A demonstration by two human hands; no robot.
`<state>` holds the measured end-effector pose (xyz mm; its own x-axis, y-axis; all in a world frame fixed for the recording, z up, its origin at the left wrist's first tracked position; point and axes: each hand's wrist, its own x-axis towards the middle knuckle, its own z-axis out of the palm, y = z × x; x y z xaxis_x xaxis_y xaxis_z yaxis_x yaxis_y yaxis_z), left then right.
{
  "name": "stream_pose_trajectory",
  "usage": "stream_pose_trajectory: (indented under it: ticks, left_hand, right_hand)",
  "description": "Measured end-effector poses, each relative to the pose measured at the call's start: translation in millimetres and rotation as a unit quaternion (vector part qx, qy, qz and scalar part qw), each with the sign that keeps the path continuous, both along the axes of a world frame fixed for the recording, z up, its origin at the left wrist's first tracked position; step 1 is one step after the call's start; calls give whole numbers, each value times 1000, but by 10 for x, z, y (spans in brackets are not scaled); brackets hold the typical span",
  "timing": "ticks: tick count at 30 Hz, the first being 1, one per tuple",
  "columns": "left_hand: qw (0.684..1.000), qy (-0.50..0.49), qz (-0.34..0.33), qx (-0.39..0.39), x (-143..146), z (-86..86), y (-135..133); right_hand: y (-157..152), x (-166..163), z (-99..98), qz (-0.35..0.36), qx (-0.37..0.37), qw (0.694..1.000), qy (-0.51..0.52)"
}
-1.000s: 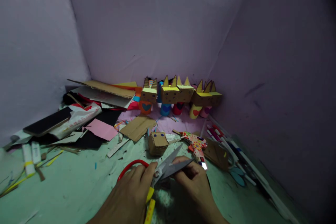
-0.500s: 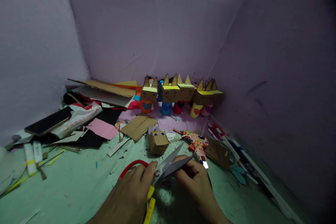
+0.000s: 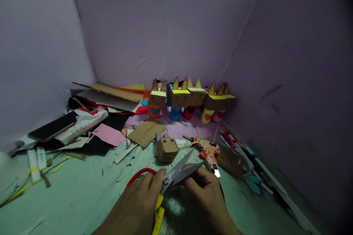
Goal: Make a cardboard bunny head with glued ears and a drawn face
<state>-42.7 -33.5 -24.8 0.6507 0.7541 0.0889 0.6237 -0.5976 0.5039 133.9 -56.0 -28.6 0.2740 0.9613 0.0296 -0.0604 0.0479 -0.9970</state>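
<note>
Head view, left hand (image 3: 139, 196): wrapped about the scissors (image 3: 171, 177), red loop on its left; whether the yellow piece (image 3: 158, 221) beneath belongs to them cannot be told.
Scissors: near centre, above the table (image 3: 82, 191), blades parted, tips aimed far and right.
Right hand (image 3: 206, 187): fingers curled close beside the lower blade; what they pinch, if anything, is hidden.
Change over the last second: framing drifted slightly; hands and blade gap look the same, so no cutting stroke is evident.
Cardboard box (image 3: 168, 150): blue-eyed, just beyond the scissors, apart from both hands.
Gun-shaped tool (image 3: 206, 149): floral-patterned, beyond the right hand.
Horned figures (image 3: 179, 98): rowed at the far side.
</note>
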Motion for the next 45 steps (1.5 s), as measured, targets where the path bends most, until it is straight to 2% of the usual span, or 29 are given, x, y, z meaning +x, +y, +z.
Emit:
stream_pose_trajectory:
  ticks: [9,17,25,33,40,45]
  left_hand:
    - [1000,3,-3,18,-19,-29,-2]
    - [998,63,-2,21,15,-172,39]
    - [997,78,-18,8,12,-13,23]
    - [997,58,-17,42,-16,-104,17]
    - [996,84,-12,27,48,-72,-15]
    - [996,88,-5,24,77,-43,-44]
  right_hand:
    - [-22,-30,-36,-37,-5,997,-68]
    - [-26,-32,-46,-60,29,986,-151]
    - [-29,-73,-31,-84,93,977,-171]
    - [-19,-88,-68,-86,123,973,-174]
    - [-15,-90,-211,-84,142,976,-140]
    - [-9,-92,-195,-85,150,972,-160]
